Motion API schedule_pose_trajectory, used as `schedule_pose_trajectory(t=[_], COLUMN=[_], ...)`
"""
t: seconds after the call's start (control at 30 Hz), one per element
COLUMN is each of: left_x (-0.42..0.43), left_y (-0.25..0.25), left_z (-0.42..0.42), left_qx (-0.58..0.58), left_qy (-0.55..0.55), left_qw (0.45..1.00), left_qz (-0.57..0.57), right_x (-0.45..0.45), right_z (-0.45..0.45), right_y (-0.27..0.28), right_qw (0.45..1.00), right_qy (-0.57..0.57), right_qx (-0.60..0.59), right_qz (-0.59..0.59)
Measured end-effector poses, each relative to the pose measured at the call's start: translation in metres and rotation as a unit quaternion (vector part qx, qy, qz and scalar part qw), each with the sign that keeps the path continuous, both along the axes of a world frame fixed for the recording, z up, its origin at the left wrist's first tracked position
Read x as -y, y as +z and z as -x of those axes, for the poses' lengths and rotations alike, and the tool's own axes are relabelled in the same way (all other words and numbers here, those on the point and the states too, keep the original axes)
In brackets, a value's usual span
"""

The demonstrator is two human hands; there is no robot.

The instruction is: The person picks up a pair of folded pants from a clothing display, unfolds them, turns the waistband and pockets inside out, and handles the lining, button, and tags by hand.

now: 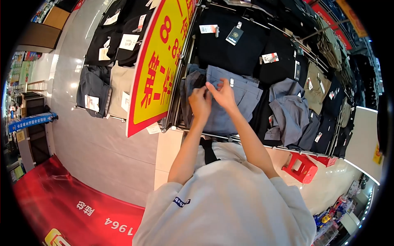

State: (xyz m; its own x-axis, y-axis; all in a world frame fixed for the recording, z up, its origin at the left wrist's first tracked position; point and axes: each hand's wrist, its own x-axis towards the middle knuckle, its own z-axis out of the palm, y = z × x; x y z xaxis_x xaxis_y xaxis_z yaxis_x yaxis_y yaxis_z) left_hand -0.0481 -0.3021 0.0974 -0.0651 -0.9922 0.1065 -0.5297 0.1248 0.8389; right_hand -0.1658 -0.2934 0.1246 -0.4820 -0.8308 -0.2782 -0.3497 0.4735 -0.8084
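Folded blue-grey trousers lie on the rack in front of me, with a small white label near their upper edge. My right hand is over them, its thumb pointing left and its fingers curled. Close beside it on the left, my left hand has bent fingers at the left edge of the same cloth. The fingertips of both hands nearly meet; whether either pinches the fabric or something small I cannot make out. Darker folded garments lie under and left of my left hand.
A yellow and red sign stands upright just left of the hands. Black trousers with tags lie beyond, and crumpled grey trousers lie to the right. A red stool is under the rack's right part. A red banner spreads at lower left.
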Motion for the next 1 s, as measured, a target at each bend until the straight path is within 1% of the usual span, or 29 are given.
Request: schedule_pose_trajectory(t=[0.07,0.1,0.13,0.2,0.23,0.27,0.3,0.33,0.4,0.43,0.53,0.57,0.6,0.67,0.7,0.73,0.8,0.83,0.9,0.93,1.0], left_x=[-0.010,-0.015,-0.019,-0.025,-0.027,-0.027,-0.029,-0.028,-0.024,-0.023,-0.017,-0.017,-0.019,-0.023,-0.031,-0.030,-0.028,-0.027,-0.028,-0.029,-0.030], left_y=[0.004,-0.002,-0.003,0.008,0.001,0.000,0.000,0.004,0.012,0.013,-0.004,-0.010,-0.028,-0.041,-0.063,-0.057,-0.049,-0.048,-0.050,-0.051,-0.053], left_z=[0.004,0.006,0.009,0.013,0.016,0.016,0.015,0.013,0.003,-0.002,-0.029,-0.038,-0.047,-0.062,-0.064,-0.068,-0.073,-0.072,-0.072,-0.071,-0.071], left_qx=[-0.019,0.006,0.004,0.000,-0.025,-0.052,-0.071,-0.090,-0.096,-0.100,-0.124,-0.149,-0.133,-0.082,-0.081,-0.070,-0.079,-0.091,-0.063,-0.050,-0.079], left_qy=[-0.028,-0.032,-0.029,-0.022,-0.025,-0.028,-0.042,-0.056,-0.036,-0.028,0.023,0.019,-0.013,-0.114,-0.142,-0.155,-0.162,-0.154,-0.162,-0.165,-0.136], left_qw=[0.999,0.997,0.996,0.998,0.998,0.997,0.996,0.994,0.995,0.994,0.992,0.987,0.987,0.973,0.977,0.977,0.973,0.968,0.974,0.977,0.982], left_qz=[0.035,0.070,0.085,0.058,0.044,0.057,0.040,0.025,0.019,0.016,-0.027,-0.065,-0.087,-0.185,-0.138,-0.132,-0.146,-0.178,-0.144,-0.127,-0.101], right_x=[0.022,0.030,0.036,0.040,0.038,0.034,0.030,0.026,0.016,0.011,-0.001,-0.004,-0.007,-0.019,-0.025,-0.027,-0.035,-0.040,-0.049,-0.052,-0.056], right_z=[-0.004,-0.004,-0.001,0.010,0.013,0.015,0.020,0.022,0.027,0.028,0.032,0.033,0.033,0.044,0.047,0.038,0.033,0.033,0.035,0.035,0.032], right_y=[0.000,-0.007,-0.017,-0.021,-0.023,-0.024,-0.025,-0.023,-0.023,-0.024,-0.025,-0.025,-0.025,-0.025,-0.026,-0.007,0.007,0.010,0.019,0.027,0.042], right_qw=[0.997,0.994,0.991,0.983,0.980,0.977,0.976,0.979,0.986,0.987,0.987,0.987,0.986,0.990,0.989,0.990,0.990,0.989,0.988,0.989,0.989], right_qy=[0.020,0.020,0.012,0.036,0.014,-0.008,-0.024,-0.036,-0.065,-0.070,-0.090,-0.096,-0.101,-0.098,-0.111,-0.118,-0.123,-0.128,-0.139,-0.135,-0.129], right_qx=[-0.061,-0.089,-0.118,-0.162,-0.183,-0.203,-0.198,-0.185,-0.143,-0.141,-0.128,-0.118,-0.107,-0.098,-0.084,-0.067,-0.036,-0.027,-0.014,-0.031,-0.064], right_qz=[-0.042,-0.054,-0.063,-0.081,-0.075,-0.069,-0.084,-0.073,-0.052,-0.034,0.030,0.055,0.082,0.040,0.046,0.039,0.067,0.065,0.063,0.050,0.028])
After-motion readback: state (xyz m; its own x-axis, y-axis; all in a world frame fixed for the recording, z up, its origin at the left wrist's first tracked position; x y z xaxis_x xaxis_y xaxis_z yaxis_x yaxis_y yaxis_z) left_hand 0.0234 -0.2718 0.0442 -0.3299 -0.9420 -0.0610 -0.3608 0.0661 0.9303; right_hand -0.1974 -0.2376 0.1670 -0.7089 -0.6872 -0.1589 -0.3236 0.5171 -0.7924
